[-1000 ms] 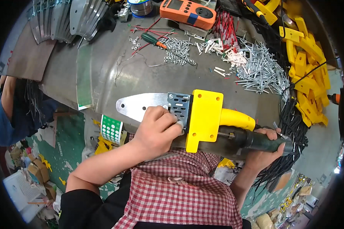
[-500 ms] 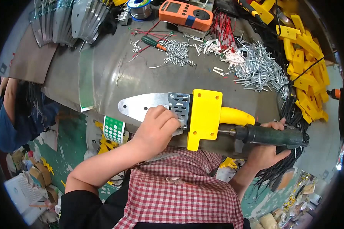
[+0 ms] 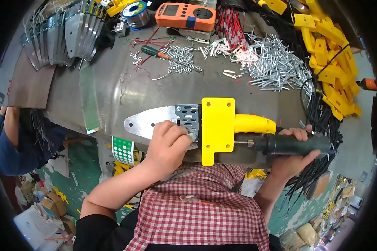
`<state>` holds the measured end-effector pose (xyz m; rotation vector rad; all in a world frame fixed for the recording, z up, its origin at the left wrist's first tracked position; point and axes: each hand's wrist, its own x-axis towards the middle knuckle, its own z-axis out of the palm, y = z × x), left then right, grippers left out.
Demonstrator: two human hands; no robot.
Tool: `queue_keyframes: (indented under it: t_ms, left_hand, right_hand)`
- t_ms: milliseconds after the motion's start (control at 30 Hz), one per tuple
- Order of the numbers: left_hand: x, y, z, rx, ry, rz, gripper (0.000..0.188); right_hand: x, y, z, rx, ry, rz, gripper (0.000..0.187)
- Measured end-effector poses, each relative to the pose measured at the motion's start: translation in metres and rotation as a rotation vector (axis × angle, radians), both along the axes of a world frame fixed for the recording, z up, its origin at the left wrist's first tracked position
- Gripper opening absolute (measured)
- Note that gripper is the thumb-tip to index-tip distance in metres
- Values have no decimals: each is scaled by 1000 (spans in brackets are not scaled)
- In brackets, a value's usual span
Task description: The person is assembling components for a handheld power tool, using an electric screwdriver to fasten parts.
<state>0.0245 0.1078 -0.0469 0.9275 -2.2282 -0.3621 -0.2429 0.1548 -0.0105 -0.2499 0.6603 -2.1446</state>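
Observation:
A pipe welding iron with a pointed silver plate (image 3: 148, 121), a perforated metal bracket (image 3: 189, 115) and a yellow plastic body with handle (image 3: 218, 125) lies along the near side of the workbench. My left hand (image 3: 168, 146) is closed at the bracket's near edge, its fingertips partly hiding what they pinch. In my right hand (image 3: 291, 161) is a dark electric screwdriver (image 3: 295, 144), fingers behind it and thumb along its near side. Its shaft points left, the tip meeting the yellow body's right edge below the handle; the exact contact point is hidden.
Loose screws (image 3: 276, 62), nuts (image 3: 180, 58) and a green-handled screwdriver (image 3: 153, 52) lie beyond. An orange meter (image 3: 186, 16) and solder spool (image 3: 136, 14) stand behind. Yellow housings (image 3: 331, 54) pile up right, above black cables (image 3: 322, 115). Metal plates (image 3: 75, 37) stand far left; a person's arm (image 3: 11, 129) shows below.
My view has shifted, so the bench items appear further left. My right thumb has come up onto the electric screwdriver's body. My left hand keeps its place at the bracket.

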Motion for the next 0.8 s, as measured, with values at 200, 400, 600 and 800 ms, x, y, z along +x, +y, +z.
queue_keyframes:
  t_ms: [200,400,600,800]
  left_hand:
    - [-4,1,-5,-46,41,18,24]
    - [-4,3,-7,-56,29,33,24]
    - [-2,1,-1,4,36,21,26]
    - [3,-1,2,74,18,-20,28]
  right_hand:
    - [-12,6,-16,-145,-83,143,40]
    - [-12,8,-17,-130,-80,146,40]
    - [-13,13,-18,-107,-63,116,64]
    - [-16,11,-6,-211,17,248,84]
